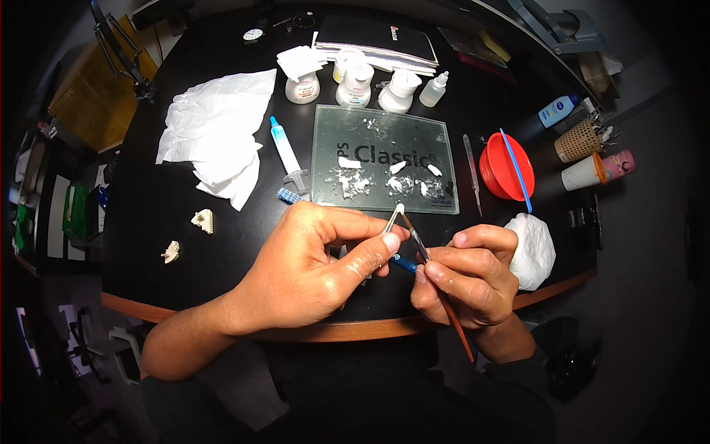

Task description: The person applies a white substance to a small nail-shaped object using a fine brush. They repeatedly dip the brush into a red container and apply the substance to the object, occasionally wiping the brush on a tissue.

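My left hand (307,263) pinches slim metal tweezers (390,222). A small white tooth crown (400,209) sits at their tips, just over the near edge of a glass slab (325,133). In my right hand (473,274) is a fine brush (452,320) with a reddish-brown handle; its tip meets or nearly meets the crown. White powder marks my left thumb. Several heaps of white paste (353,183) lie on the slab. Behind my left hand pokes out a blue patterned handle (288,195), mostly hidden.
Left of the slab lie a syringe (287,152), crumpled white tissue (214,122) and two plaster tooth-model pieces (203,220). White jars (355,87) and a dropper bottle (434,90) line the back. Rightward are a metal spatula (472,174), a red bowl (497,174) and a white wad (534,251).
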